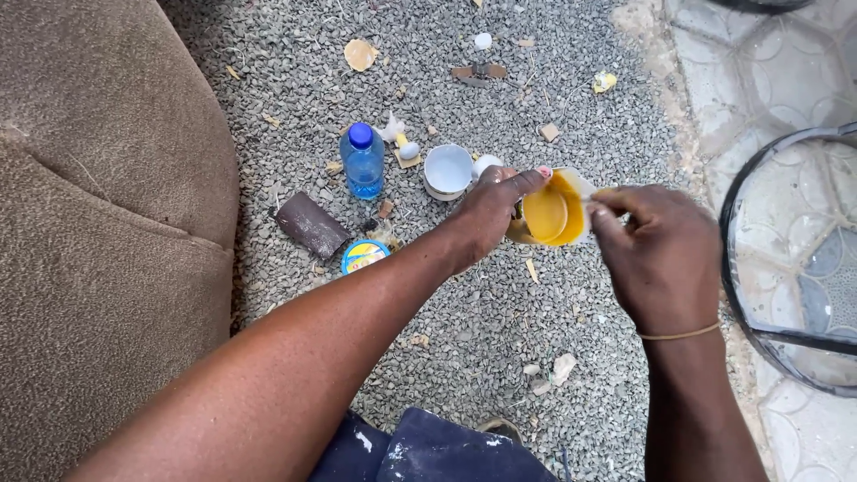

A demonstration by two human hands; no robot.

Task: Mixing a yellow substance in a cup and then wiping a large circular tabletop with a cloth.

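Left hand (494, 207) grips a small cup (552, 212) of yellow paint, held tilted above the gravel (500, 321) so its mouth faces the camera. Fingers are wrapped round the cup's left side, clamped on it; one fingertip with a pink nail lies across the top rim. The cup's wall and base sit against the palm, mostly hidden.

Right hand (661, 254) is just beside the cup on its right. Thumb and forefinger are pinched together on a thin pale stick (596, 194) whose end reaches the cup's right rim. Whether the tip is in the paint cannot be told. A thin band circles the right wrist.

On the gravel past the left hand: a white cup (446, 170), empty-looking, standing upright; a blue-capped water bottle (362, 162) upright to its left; a dark brown block (310, 225) lying flat; a small round tin (363, 255) with a blue and yellow lid near the left forearm. A brown cushion (98, 232) fills the left side. A round glass table (794, 259) with a dark rim stands at right, well apart from the cup.
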